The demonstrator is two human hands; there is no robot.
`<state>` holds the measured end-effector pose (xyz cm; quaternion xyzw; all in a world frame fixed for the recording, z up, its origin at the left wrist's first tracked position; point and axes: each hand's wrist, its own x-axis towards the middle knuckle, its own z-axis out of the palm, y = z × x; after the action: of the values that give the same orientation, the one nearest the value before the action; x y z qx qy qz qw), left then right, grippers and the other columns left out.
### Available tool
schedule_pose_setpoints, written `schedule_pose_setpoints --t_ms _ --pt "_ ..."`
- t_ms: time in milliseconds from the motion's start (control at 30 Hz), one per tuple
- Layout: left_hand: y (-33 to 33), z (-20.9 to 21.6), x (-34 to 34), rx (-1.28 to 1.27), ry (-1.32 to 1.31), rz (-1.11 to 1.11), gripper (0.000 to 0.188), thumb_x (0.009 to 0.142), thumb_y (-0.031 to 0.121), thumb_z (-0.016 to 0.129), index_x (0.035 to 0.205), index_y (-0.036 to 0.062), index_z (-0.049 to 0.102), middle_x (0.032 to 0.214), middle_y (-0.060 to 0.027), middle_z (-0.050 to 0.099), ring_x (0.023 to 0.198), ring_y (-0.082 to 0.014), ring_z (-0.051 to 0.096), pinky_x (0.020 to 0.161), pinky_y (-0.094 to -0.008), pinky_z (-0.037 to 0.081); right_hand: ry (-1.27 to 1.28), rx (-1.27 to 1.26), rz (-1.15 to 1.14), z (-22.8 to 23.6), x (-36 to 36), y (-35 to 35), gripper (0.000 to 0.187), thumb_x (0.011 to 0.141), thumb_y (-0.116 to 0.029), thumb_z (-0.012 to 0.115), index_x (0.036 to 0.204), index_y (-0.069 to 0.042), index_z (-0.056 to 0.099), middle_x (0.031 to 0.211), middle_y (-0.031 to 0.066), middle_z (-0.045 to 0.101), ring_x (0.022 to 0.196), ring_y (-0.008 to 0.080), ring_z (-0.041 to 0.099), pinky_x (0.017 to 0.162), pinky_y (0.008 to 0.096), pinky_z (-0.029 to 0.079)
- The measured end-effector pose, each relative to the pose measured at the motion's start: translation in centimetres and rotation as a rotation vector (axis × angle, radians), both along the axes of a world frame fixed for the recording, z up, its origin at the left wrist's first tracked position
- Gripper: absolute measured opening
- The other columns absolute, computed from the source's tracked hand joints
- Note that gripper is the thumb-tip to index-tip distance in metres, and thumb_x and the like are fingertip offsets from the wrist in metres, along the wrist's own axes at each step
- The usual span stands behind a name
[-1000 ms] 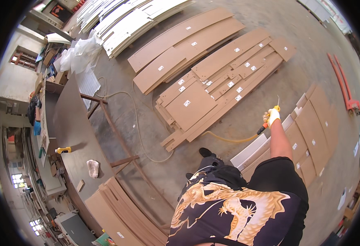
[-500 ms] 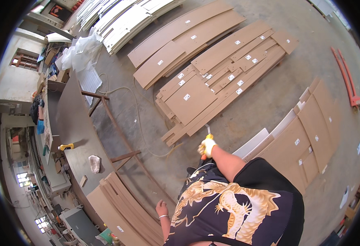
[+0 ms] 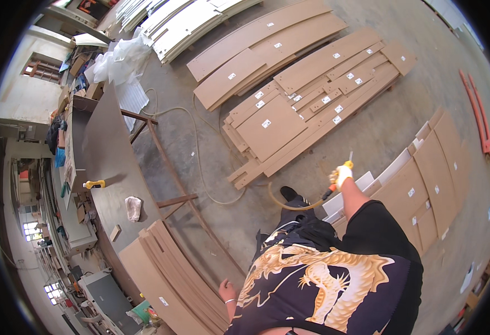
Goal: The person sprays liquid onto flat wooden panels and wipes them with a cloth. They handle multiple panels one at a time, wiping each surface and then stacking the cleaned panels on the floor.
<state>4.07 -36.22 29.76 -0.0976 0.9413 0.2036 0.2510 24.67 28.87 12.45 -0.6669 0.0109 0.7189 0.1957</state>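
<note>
Beside panels (image 3: pixel 397 194) already stacked, right hand (image 3: pixel 343 175) grips blow gun (image 3: pixel 349 164), work apparently unfinished; left hand (image 3: pixel 227 290) curls loosely, empty.

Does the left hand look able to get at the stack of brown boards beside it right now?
Probably yes: the left hand appears empty and is close beside the stack of brown boards, with nothing visible between them, though this view leaves the height gap unclear.
</note>
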Motion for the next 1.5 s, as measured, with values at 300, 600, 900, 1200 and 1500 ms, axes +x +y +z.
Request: schedule_pose_setpoints --t_ms 300,600,900,1200,1500 --pt "-6.9 5.8 -7.8 -0.165 0.882 -0.263 0.028 0.089 0.004 0.058 0.113 -0.0029 0.07 0.114 -0.0216 0.069 0.113 -0.0413 0.059 0.103 -0.0523 0.044 0.21 -0.105 0.103 1.8 -5.1 -9.8 0.014 0.09 -0.015 0.049 0.078 -0.012 0.042 0.064 0.0023 0.041 0.048 0.0148 0.036 0.043 0.0302 0.03" --pt "-15.5 5.9 -14.7 -0.344 0.744 -0.223 0.072 0.085 0.019 0.071 0.151 0.007 0.044 0.155 -0.0185 0.043 0.144 -0.0404 0.036 0.121 -0.0527 0.027 0.523 -0.326 0.421 2.3 -18.8 -32.5 0.01 0.091 -0.013 0.056 0.089 -0.004 0.052 0.073 0.0129 0.055 0.054 0.0278 0.055 0.045 0.0381 0.041" --pt "-16.4 7.8 -14.4 -0.352 0.574 -0.274 0.081 0.085 0.02 0.073 0.157 0.0146 0.037 0.162 -0.015 0.033 0.15 -0.0373 0.027 0.122 -0.0542 0.025 0.218 0.114 -0.115 5.4 -0.5 -23.5 0.023 0.095 -0.019 0.049 0.075 -0.011 0.042 0.061 0.0017 0.036 0.045 0.0165 0.037 0.041 0.0304 0.03" --pt "-16.5 6.7 -14.6 -0.336 0.614 -0.243 0.08 0.085 0.021 0.073 0.157 0.0165 0.038 0.165 -0.0164 0.03 0.153 -0.038 0.023 0.124 -0.0548 0.023 0.375 0.063 0.187 5.3 -9.7 -31.8 0.012 0.099 -0.006 0.05 0.11 -0.004 0.053 0.101 0.0179 0.067 0.066 0.0219 0.059 0.06 0.0339 0.051" --pt "-16.8 6.0 -14.8 -0.346 0.65 -0.241 0.082 0.082 0.023 0.075 0.156 0.0158 0.04 0.164 -0.0175 0.032 0.153 -0.0389 0.024 0.124 -0.053 0.023 0.19 0.567 1.143 3.6 -26.3 -45.3 0.032 0.088 -0.006 0.069 0.117 -0.007 0.057 0.096 0.0088 0.065 0.081 0.0229 0.067 0.072 0.0378 0.056"
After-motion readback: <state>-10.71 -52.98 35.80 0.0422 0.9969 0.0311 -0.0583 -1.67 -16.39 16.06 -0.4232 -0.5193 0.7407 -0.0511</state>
